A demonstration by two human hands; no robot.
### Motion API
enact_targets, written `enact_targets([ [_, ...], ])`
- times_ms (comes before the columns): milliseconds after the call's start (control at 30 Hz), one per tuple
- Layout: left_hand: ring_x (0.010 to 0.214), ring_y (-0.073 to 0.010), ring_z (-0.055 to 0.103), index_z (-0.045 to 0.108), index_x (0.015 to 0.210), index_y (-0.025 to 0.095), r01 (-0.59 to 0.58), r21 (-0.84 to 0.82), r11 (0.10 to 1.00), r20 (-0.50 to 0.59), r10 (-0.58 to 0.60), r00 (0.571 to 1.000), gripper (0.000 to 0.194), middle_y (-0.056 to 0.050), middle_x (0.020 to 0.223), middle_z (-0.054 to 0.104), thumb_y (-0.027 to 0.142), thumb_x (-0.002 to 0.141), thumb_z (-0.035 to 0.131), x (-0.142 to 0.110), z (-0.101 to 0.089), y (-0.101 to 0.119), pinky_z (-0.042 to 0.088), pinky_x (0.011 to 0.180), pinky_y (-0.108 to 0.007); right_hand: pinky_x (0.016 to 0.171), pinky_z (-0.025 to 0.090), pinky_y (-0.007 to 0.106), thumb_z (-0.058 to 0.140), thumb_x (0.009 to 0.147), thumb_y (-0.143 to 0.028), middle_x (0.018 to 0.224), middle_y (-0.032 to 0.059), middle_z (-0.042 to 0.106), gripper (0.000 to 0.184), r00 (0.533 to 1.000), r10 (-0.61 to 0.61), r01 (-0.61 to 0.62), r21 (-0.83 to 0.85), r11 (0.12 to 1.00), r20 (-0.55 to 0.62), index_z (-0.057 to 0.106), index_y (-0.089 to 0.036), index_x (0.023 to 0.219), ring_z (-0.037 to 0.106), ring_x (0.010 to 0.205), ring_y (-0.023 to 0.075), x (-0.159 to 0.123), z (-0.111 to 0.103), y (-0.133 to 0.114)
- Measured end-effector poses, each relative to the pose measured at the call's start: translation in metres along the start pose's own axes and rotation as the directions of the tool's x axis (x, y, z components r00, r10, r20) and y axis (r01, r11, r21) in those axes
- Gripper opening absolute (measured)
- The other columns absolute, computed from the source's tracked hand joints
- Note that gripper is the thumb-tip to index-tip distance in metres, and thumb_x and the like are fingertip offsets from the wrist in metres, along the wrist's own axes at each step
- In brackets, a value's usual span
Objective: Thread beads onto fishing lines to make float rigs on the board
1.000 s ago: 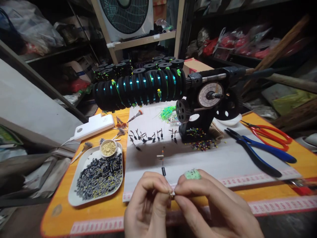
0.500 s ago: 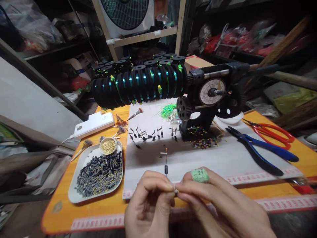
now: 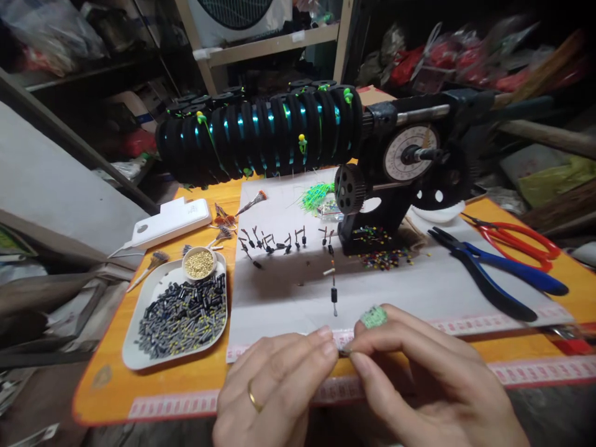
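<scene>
My right hand (image 3: pixel 428 372), with green tape around one finger, pinches a tiny dark piece (image 3: pixel 344 351) between thumb and fingertip. My left hand (image 3: pixel 279 379), wearing a gold ring, is closed beside it with its back toward me; its thumb is hidden. The left fingertips sit close to that piece, and whether they grip it is not visible. Just beyond the hands, a small wire part with a black sleeve (image 3: pixel 334 295) lies on the white board (image 3: pixel 279 310). Farther back, several similar black-sleeved pieces (image 3: pixel 279 246) lie in a row.
At left stands a white tray (image 3: pixel 128 354) of small black and grey tubes, with a cup of gold beads (image 3: pixel 200 263). A black winding machine (image 3: pixel 386 211) carries dark spools (image 3: pixel 261 136) above the board. Blue-handled pliers (image 3: pixel 488 273) and red-handled scissors (image 3: pixel 521 242) lie right.
My left hand has turned from a pinch beside the right fingertips so its back and ring show. More of the black-sleeved wire part is visible. The view has shifted slightly.
</scene>
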State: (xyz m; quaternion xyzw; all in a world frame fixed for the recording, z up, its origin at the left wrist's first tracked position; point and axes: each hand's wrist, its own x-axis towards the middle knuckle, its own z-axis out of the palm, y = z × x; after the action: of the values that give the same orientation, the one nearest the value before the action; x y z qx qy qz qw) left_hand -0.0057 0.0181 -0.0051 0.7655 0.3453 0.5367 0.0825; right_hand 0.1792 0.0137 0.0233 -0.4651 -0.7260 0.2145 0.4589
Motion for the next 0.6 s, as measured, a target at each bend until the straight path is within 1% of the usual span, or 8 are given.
enact_targets([
  [33, 0.105, -0.0162, 0.073, 0.073, 0.121, 0.010, -0.018, 0.014, 1.000, 0.093, 0.017, 0.996, 0.033, -0.008, 0.111, 0.083, -0.003, 0.091, 0.067, 0.001, -0.003, -0.002, 0.060, 0.090, -0.024, 0.056, 0.049, 0.017, 0.061, 0.091, -0.006, 0.071, -0.0049, 0.060, 0.018, 1.000, -0.014, 0.015, -0.019, 1.000, 0.006, 0.064, -0.024, 0.092, 0.061, 0.060, 0.0081, -0.002, 0.000, 0.003],
  [100, 0.105, -0.0162, 0.071, 0.072, 0.122, 0.007, -0.031, -0.006, 0.999, 0.249, 0.032, 0.968, 0.034, -0.010, 0.109, 0.081, -0.005, 0.090, 0.067, 0.005, -0.008, -0.006, 0.058, 0.092, -0.023, 0.062, 0.050, 0.020, 0.061, 0.092, -0.004, 0.075, -0.0029, 0.060, 0.020, 0.998, -0.050, 0.052, -0.081, 0.995, 0.022, 0.064, -0.022, 0.098, 0.062, 0.065, 0.0096, -0.007, 0.001, 0.008],
  [133, 0.101, -0.0158, 0.071, 0.072, 0.118, 0.006, -0.007, -0.028, 1.000, 0.274, 0.015, 0.962, 0.031, -0.010, 0.105, 0.081, -0.006, 0.090, 0.066, 0.008, -0.009, -0.008, 0.058, 0.090, -0.023, 0.065, 0.050, 0.022, 0.060, 0.093, -0.003, 0.077, -0.0020, 0.059, 0.020, 0.997, -0.078, 0.080, -0.117, 0.990, 0.027, 0.063, -0.021, 0.100, 0.061, 0.068, 0.0106, -0.009, 0.001, 0.011],
  [233, 0.084, -0.0141, 0.067, 0.073, 0.099, 0.008, 0.120, -0.066, 0.991, 0.239, -0.101, 0.966, 0.018, -0.007, 0.085, 0.075, -0.006, 0.088, 0.067, 0.017, -0.007, -0.009, 0.057, 0.078, -0.022, 0.069, 0.048, 0.025, 0.059, 0.093, 0.000, 0.078, -0.0002, 0.056, 0.020, 0.988, -0.147, 0.154, -0.191, 0.969, 0.050, 0.063, -0.018, 0.101, 0.056, 0.074, 0.0131, -0.012, 0.003, 0.018],
  [300, 0.078, -0.0142, 0.063, 0.072, 0.090, 0.010, 0.182, -0.044, 0.982, 0.264, -0.164, 0.950, 0.015, -0.005, 0.078, 0.071, -0.005, 0.088, 0.067, 0.022, -0.003, -0.007, 0.054, 0.073, -0.024, 0.066, 0.045, 0.025, 0.058, 0.094, 0.000, 0.077, 0.0002, 0.053, 0.019, 0.985, -0.159, 0.168, -0.197, 0.966, 0.060, 0.064, -0.017, 0.099, 0.053, 0.074, 0.0140, -0.012, 0.005, 0.021],
  [400, 0.078, -0.0178, 0.059, 0.069, 0.085, 0.013, 0.237, 0.070, 0.969, 0.323, -0.247, 0.914, 0.015, -0.004, 0.077, 0.068, 0.000, 0.089, 0.064, 0.024, 0.000, -0.002, 0.051, 0.070, -0.031, 0.068, 0.044, 0.025, 0.059, 0.095, 0.000, 0.079, 0.0007, 0.049, 0.017, 0.981, -0.163, 0.185, -0.234, 0.955, 0.110, 0.064, -0.016, 0.101, 0.050, 0.077, 0.0149, -0.011, 0.004, 0.025],
  [500, 0.083, -0.0222, 0.057, 0.067, 0.083, 0.015, 0.261, 0.199, 0.945, 0.357, -0.318, 0.878, 0.013, -0.005, 0.081, 0.066, 0.005, 0.090, 0.063, 0.024, 0.003, 0.002, 0.047, 0.071, -0.037, 0.072, 0.043, 0.026, 0.060, 0.095, -0.001, 0.083, 0.0017, 0.047, 0.018, 0.973, -0.165, 0.205, -0.277, 0.939, 0.159, 0.063, -0.015, 0.107, 0.048, 0.081, 0.0159, -0.015, 0.002, 0.029],
  [600, 0.086, -0.0240, 0.056, 0.066, 0.081, 0.016, 0.276, 0.258, 0.926, 0.366, -0.358, 0.859, 0.012, -0.005, 0.085, 0.064, 0.007, 0.088, 0.062, 0.022, 0.007, 0.003, 0.044, 0.073, -0.040, 0.074, 0.042, 0.027, 0.060, 0.096, -0.003, 0.085, 0.0023, 0.046, 0.018, 0.972, -0.146, 0.198, -0.305, 0.932, 0.184, 0.063, -0.015, 0.109, 0.047, 0.083, 0.0174, -0.019, -0.001, 0.031],
])
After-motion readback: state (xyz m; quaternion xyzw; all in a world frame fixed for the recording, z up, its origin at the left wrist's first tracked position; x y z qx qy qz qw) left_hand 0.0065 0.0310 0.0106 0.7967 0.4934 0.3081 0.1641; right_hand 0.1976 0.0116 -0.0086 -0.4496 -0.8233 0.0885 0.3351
